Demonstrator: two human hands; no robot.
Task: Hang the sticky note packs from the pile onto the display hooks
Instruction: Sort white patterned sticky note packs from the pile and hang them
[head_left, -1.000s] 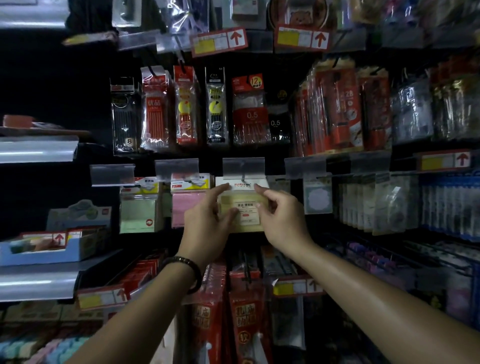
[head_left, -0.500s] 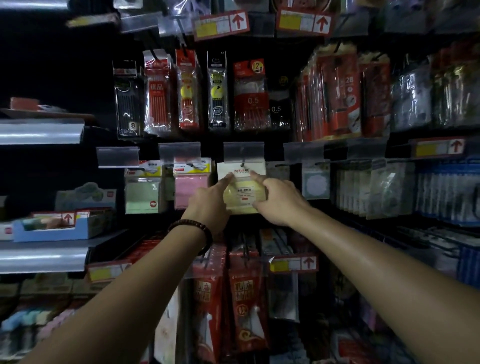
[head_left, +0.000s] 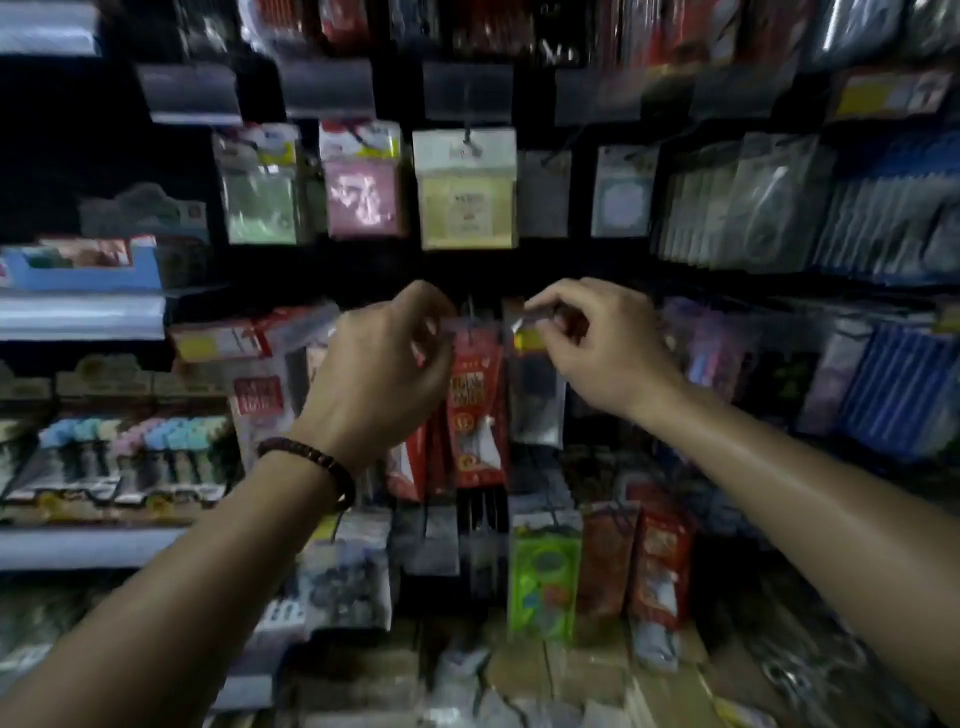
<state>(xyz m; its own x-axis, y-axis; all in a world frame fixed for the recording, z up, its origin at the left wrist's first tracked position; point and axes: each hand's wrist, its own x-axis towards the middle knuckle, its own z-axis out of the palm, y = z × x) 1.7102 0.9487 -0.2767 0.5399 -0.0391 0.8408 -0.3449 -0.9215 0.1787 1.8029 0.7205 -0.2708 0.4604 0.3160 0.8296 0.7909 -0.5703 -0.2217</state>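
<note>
A yellow sticky note pack (head_left: 467, 197) hangs from a display hook (head_left: 469, 136) at upper centre, with no hand on it. To its left hang a pink pack (head_left: 361, 192) and a green pack (head_left: 260, 202). My left hand (head_left: 384, 369), with a dark bead bracelet on its wrist, hovers below the yellow pack with fingers loosely curled and holds nothing. My right hand (head_left: 592, 348) is level with it, fingers also loosely curled and holding nothing. Both hands are in front of a lower row of red packets (head_left: 475, 410). The picture is blurred.
Hooks around the packs carry pens and stationery in bags. Clear price-tag holders (head_left: 467, 91) stick out above the sticky note row. A blue display box (head_left: 83, 270) sits on a shelf at left. Blue packets (head_left: 898, 384) hang at right. More goods crowd the bottom rows.
Both hands have let go of the yellow pack, which now hangs on its hook, and have dropped below it. The view has tilted downward.
</note>
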